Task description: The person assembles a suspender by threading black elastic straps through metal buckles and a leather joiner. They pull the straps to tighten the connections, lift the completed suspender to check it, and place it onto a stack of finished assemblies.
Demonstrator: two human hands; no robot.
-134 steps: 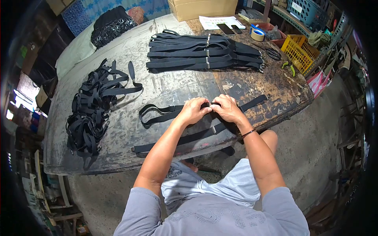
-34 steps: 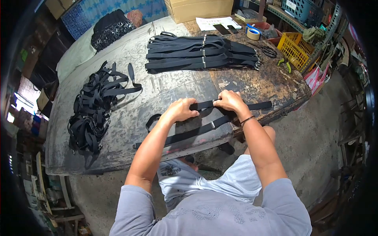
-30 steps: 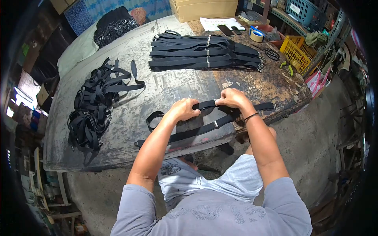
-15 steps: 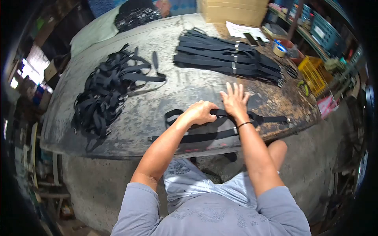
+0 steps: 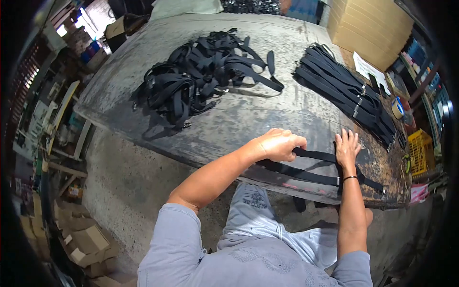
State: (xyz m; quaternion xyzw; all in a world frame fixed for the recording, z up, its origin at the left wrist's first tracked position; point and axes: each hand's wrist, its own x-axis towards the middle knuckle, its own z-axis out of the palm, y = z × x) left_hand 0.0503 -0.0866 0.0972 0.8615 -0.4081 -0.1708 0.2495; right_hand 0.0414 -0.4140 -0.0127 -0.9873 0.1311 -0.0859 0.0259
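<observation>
A black strap [image 5: 315,155] lies near the table's front edge and runs between my two hands. My left hand [image 5: 281,144] has its fingers closed on this strap toward its left end. Flat on the table, my right hand [image 5: 348,149] has its fingers stretched out and presses at the strap's right part. Closer to the edge lies a second length of black strap [image 5: 306,175] with a metal buckle [image 5: 338,181] on it. Beyond my right wrist, a strap end with a metal fitting [image 5: 383,191] sticks out to the right.
A tangled pile of black straps [image 5: 191,76] lies on the left of the worn table [image 5: 229,129]. Straps laid side by side [image 5: 342,86] rest at the right. Behind them are a cardboard box [image 5: 370,31], papers, phones and a tape roll [image 5: 397,108]. A yellow crate [image 5: 420,152] stands beyond the edge.
The view has turned left, so the table's contents sit farther right. My left hand has moved away from my right hand with the strap, which now stretches straighter between them.
</observation>
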